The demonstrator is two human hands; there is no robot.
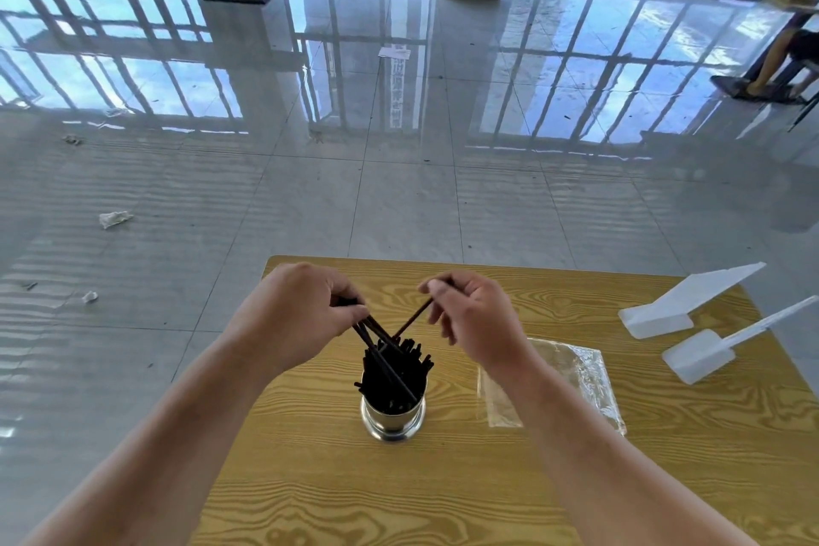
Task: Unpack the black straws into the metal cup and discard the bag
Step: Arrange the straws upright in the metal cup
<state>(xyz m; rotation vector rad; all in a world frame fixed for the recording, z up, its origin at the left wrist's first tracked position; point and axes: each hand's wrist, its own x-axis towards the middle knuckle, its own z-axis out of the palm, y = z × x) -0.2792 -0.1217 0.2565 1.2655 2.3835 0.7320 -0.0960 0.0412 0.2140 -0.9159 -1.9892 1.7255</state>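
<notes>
Both forearms reach in over the yellow wood-grain table (576, 479), hands raised above the shiny metal cup (393, 417). Left hand (301, 310) — fingers curled, pinching a few thin black straws (390, 372) whose lower ends slant into the cup. Right hand (469, 315) pinches one straw between thumb and forefinger, remaining fingers loose. Cup packed with straws. Clear plastic bag (576, 377) lies flat just right of the cup — partly behind the right wrist.

black straws (394, 364); silver cup (393, 419); yellow wood-grain table (337, 470); clear bag (571, 377)
</notes>
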